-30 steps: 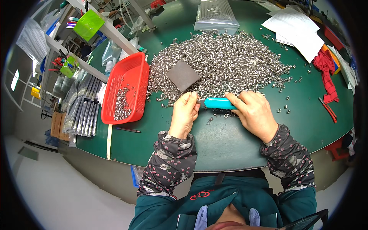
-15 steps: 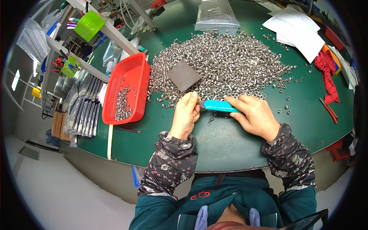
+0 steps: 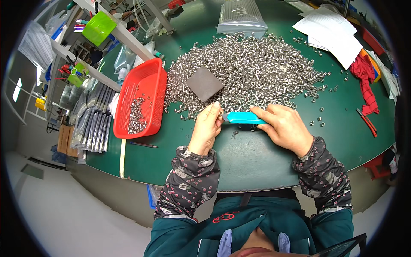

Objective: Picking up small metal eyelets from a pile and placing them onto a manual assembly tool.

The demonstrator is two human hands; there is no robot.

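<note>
Evidently, my right hand (image 3: 286,129) grips the turquoise knife (image 3: 245,118) by its handle, likely to steady the blade pointing at my left hand (image 3: 206,129), pinched narrow; whatever it holds is too hidden to tell. The knife sits at the metal ring pile's (image 3: 257,64) near fringe; green tabletop (image 3: 252,162) toward me leaves wrist room.
</note>
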